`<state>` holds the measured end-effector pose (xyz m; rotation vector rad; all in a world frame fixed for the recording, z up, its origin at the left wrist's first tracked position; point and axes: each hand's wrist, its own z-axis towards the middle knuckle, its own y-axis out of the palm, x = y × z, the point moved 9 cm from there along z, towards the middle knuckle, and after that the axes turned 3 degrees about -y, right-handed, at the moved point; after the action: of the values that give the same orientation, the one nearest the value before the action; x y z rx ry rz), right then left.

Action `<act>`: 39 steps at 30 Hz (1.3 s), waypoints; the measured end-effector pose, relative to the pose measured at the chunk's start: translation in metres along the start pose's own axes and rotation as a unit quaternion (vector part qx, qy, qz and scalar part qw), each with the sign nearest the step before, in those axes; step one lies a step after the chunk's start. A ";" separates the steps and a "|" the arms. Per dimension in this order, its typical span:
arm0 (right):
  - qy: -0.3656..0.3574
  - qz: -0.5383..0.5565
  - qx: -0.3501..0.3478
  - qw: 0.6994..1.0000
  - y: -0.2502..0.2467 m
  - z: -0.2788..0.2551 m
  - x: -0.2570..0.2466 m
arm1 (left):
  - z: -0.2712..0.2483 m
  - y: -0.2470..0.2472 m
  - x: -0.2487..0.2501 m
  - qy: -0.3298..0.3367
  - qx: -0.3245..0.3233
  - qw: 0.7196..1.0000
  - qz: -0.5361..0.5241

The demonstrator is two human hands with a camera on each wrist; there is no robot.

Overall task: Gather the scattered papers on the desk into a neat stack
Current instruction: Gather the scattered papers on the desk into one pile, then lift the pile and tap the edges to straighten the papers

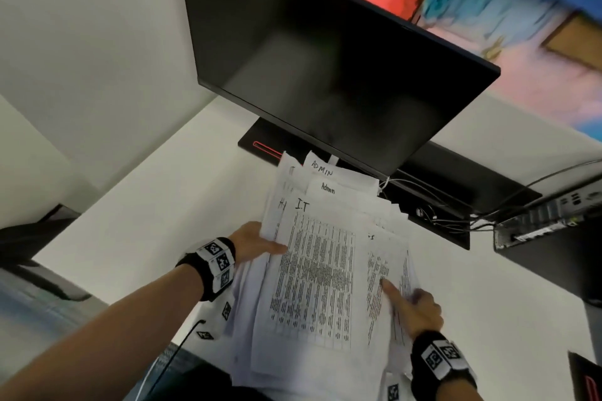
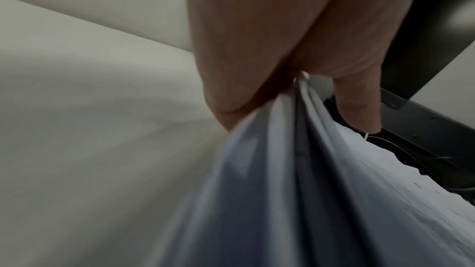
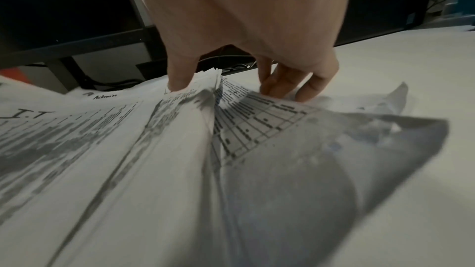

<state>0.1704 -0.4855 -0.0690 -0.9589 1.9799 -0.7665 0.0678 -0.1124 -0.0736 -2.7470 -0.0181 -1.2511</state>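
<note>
A loose bundle of printed papers [image 1: 319,270] is held between both hands above the white desk [image 1: 146,205]; the top sheet is marked "IT", and sheets marked "Admin" stick out at the far end. My left hand [image 1: 257,242] grips the bundle's left edge, thumb on top and fingers hidden below. In the left wrist view the left hand [image 2: 295,80] pinches the paper edges [image 2: 282,170]. My right hand [image 1: 413,303] holds the right edge. In the right wrist view the right hand's [image 3: 231,80] thumb presses on top of the papers [image 3: 154,149] and its fingers curl under a drooping sheet.
A dark monitor [image 1: 325,68] on a black stand [image 1: 260,143] rises just behind the papers. Cables [image 1: 439,205] and a small black computer box [image 1: 547,228] lie at the right rear. A thin black cable [image 1: 182,345] runs by the desk's near edge.
</note>
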 end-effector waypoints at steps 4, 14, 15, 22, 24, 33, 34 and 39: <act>0.021 -0.051 0.037 0.998 -0.014 0.009 -0.005 | 0.010 -0.002 -0.003 -0.020 0.056 0.997 0.046; 0.057 0.230 -0.163 0.958 0.032 0.025 0.023 | 0.007 0.020 -0.007 -0.035 -0.010 0.998 0.048; 0.053 0.253 -0.187 0.948 0.037 0.014 0.017 | 0.008 0.025 -0.006 -0.033 -0.007 0.998 0.049; 0.022 0.377 -0.229 0.897 0.030 -0.040 0.008 | -0.011 0.043 0.018 0.012 -0.043 0.999 -0.020; 0.022 0.408 -0.232 0.883 0.017 -0.048 0.009 | -0.024 0.040 0.036 0.045 -0.066 0.995 -0.063; -0.137 0.477 -0.265 0.827 -0.047 -0.080 -0.068 | -0.059 0.048 0.115 0.154 -0.127 0.974 -0.108; -0.163 0.480 -0.256 0.823 -0.061 -0.083 -0.073 | -0.065 0.045 0.123 0.171 -0.123 0.970 -0.121; -0.262 0.496 -0.184 0.807 -0.123 -0.098 -0.097 | -0.083 0.017 0.154 0.242 -0.097 0.946 -0.194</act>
<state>0.1697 -0.4539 0.1133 -0.1628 1.7827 0.4506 0.1078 -0.1450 0.0939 -2.5812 -0.4294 -2.1069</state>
